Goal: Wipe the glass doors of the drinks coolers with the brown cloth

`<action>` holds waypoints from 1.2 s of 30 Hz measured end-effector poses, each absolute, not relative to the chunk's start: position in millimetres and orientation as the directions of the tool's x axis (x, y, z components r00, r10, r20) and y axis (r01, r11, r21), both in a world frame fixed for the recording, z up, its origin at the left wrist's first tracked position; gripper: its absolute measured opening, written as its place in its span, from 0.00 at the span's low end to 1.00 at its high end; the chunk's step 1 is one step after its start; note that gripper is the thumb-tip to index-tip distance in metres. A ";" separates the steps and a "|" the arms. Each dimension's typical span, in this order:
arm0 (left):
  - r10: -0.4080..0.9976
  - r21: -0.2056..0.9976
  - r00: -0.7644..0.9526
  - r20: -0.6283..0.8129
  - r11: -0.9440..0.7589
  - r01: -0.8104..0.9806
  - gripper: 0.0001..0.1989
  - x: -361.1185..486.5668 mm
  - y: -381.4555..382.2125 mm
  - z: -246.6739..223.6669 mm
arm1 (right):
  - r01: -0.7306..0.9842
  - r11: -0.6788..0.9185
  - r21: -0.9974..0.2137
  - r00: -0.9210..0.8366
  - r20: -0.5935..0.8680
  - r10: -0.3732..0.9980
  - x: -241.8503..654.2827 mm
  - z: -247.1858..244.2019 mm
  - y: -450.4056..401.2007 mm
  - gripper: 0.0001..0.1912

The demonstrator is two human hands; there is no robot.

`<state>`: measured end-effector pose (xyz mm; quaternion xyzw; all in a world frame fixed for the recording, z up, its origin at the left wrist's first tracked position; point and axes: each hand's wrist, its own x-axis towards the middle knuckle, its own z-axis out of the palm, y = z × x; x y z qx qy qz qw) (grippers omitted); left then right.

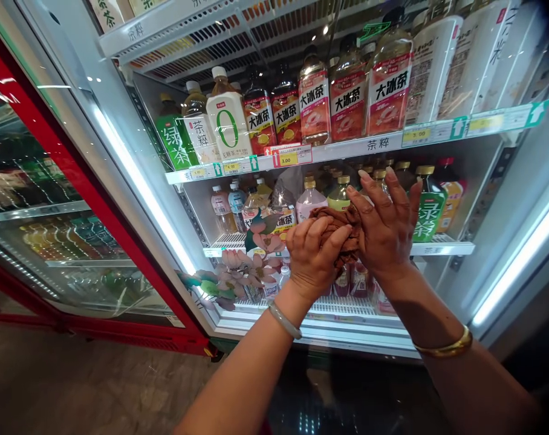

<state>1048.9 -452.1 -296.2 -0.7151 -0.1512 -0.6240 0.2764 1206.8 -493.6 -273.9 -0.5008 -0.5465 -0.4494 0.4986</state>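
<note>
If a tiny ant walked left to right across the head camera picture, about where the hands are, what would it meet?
Red door frame, left light strip, left hand, brown cloth, right hand, green-labelled bottle, orange-labelled bottle, right light strip.

Bottles (387,90) on shelves (342,150) behind cloth (352,223)

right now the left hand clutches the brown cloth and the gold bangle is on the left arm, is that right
Wrong side: the head view shows the gold bangle on the right arm; the left hand does clutch the brown cloth.
</note>
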 end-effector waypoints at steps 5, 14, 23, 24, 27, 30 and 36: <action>-0.040 -0.039 0.012 0.999 -0.777 0.629 0.17 1029.6 -444.6 -252.1 | 0.997 0.073 0.019 -0.027 0.993 0.113 1229.1 -271.0 -504.1 0.29; -0.076 -0.134 0.129 0.989 -0.840 0.527 0.14 1073.0 -462.9 -299.1 | 0.994 0.043 0.103 -0.103 0.995 0.001 1245.2 -275.2 -501.7 0.29; -0.081 -0.107 0.071 0.994 -0.814 0.571 0.14 1050.1 -453.1 -264.7 | 0.999 0.047 -0.012 0.008 0.996 0.085 1243.2 -276.7 -502.6 0.27; -0.047 -0.034 -0.006 0.999 -0.809 0.587 0.15 1047.7 -452.6 -258.8 | 0.999 0.046 -0.016 0.012 0.996 0.089 1243.0 -276.6 -503.1 0.27; -0.004 0.045 -0.078 0.997 -0.785 0.617 0.16 1050.2 -452.0 -258.8 | 0.999 0.044 -0.021 0.017 0.996 0.088 1241.9 -275.8 -503.9 0.27; -0.074 -0.083 0.040 0.997 -0.804 0.588 0.15 1064.7 -454.4 -282.6 | 0.996 0.057 -0.068 0.061 0.991 0.115 1240.2 -274.4 -504.1 0.25; -0.144 -0.249 0.234 0.962 -0.815 0.524 0.12 1076.8 -461.4 -304.5 | 0.990 0.089 -0.109 0.098 0.987 0.124 1239.2 -273.3 -503.3 0.22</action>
